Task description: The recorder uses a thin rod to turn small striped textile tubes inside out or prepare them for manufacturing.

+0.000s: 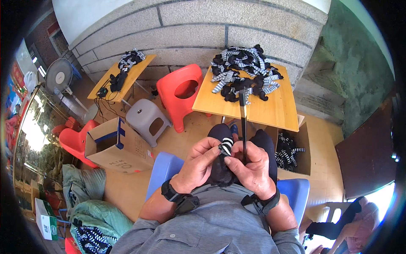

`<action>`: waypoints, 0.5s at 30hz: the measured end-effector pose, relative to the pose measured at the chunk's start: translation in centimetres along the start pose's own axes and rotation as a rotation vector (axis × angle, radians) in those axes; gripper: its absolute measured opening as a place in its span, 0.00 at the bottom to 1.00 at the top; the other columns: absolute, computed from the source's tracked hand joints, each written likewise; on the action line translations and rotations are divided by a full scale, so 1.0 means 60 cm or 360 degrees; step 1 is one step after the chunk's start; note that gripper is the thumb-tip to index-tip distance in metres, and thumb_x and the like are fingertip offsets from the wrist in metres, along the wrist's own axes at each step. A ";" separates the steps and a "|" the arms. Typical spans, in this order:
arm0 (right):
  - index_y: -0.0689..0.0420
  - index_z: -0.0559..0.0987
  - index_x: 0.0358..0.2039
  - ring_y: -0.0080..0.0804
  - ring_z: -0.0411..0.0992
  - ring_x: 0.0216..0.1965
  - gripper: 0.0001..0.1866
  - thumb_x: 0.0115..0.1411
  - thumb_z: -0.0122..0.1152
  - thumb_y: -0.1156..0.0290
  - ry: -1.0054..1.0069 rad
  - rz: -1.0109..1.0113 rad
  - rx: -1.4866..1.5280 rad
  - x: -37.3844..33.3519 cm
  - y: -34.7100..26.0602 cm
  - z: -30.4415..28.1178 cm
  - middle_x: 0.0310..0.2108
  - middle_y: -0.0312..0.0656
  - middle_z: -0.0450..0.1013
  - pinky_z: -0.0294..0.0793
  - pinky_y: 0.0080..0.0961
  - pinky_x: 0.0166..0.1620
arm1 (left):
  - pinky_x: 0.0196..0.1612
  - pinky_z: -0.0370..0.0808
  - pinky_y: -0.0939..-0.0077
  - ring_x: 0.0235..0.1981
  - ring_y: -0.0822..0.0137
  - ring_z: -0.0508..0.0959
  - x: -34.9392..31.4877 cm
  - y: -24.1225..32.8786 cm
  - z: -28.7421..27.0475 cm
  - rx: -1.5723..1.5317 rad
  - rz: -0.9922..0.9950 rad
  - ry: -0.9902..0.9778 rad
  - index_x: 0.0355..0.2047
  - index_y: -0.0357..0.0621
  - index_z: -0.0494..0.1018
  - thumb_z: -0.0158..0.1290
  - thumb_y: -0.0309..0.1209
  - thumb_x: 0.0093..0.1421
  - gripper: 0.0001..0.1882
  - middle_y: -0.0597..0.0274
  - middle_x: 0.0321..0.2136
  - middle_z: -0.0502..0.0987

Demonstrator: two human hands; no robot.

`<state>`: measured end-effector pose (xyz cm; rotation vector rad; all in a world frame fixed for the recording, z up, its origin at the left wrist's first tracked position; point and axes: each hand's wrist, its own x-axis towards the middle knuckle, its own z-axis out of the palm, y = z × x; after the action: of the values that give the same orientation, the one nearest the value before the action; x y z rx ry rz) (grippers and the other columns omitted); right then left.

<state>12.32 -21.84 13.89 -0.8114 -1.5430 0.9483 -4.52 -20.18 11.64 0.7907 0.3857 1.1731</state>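
Note:
Over my lap, my left hand (197,165) pinches a small black-and-white striped knitted piece (226,146) between thumb and fingers. Dark fabric hangs below its stripes, partly hidden by my hands. My right hand (253,170) is closed around a long, thin dark tool (244,131), which points away from me toward the table; its kind is not clear. The right thumb lies close against the dark fabric. Beyond my knees, a heap of grey-striped and black knitted pieces (241,63) covers much of a yellow wooden table (279,114).
An open carton (306,148) of striped knits stands under the table's right side. Leftward are a red chair (176,91), a grey stool (148,116), another cardboard box (127,148), a smaller table (137,74), a fan (59,76) and green sacks (101,211). Another person (351,228) is at lower right.

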 end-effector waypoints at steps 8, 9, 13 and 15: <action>0.61 0.72 0.35 0.09 0.65 0.23 0.08 0.57 0.60 0.84 -0.0039 0.0167 0.0096 -0.002 -0.017 0.002 0.23 0.29 0.68 0.64 0.11 0.24 | 0.39 0.73 0.84 0.34 0.79 0.76 -0.005 0.024 0.016 0.0114 -0.0092 0.0115 0.39 0.40 0.71 0.51 0.29 0.66 0.06 0.67 0.32 0.77; 0.61 0.72 0.35 0.09 0.65 0.23 0.08 0.57 0.60 0.84 -0.0039 0.0170 0.0099 -0.003 -0.015 0.004 0.23 0.29 0.68 0.64 0.11 0.24 | 0.39 0.73 0.84 0.34 0.79 0.76 -0.005 0.020 0.015 0.0159 -0.0052 0.0135 0.40 0.40 0.71 0.51 0.29 0.66 0.06 0.67 0.32 0.77; 0.61 0.72 0.35 0.09 0.65 0.24 0.09 0.55 0.60 0.85 0.0110 0.0295 0.0312 -0.003 -0.020 0.015 0.26 0.28 0.69 0.63 0.10 0.25 | 0.40 0.73 0.84 0.35 0.79 0.75 -0.003 0.010 0.012 0.0277 0.0041 0.0119 0.41 0.40 0.71 0.51 0.28 0.66 0.06 0.67 0.33 0.77; 0.61 0.72 0.36 0.09 0.64 0.24 0.10 0.55 0.60 0.86 0.0167 0.0348 0.0405 -0.002 -0.026 0.016 0.27 0.28 0.69 0.63 0.10 0.25 | 0.41 0.72 0.84 0.36 0.79 0.75 -0.004 0.010 0.015 0.0323 0.0079 0.0132 0.42 0.40 0.71 0.51 0.28 0.65 0.07 0.67 0.34 0.76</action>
<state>11.37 -22.77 15.19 -0.8432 -1.2302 1.2148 -4.42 -20.64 12.67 0.9338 0.5633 1.2287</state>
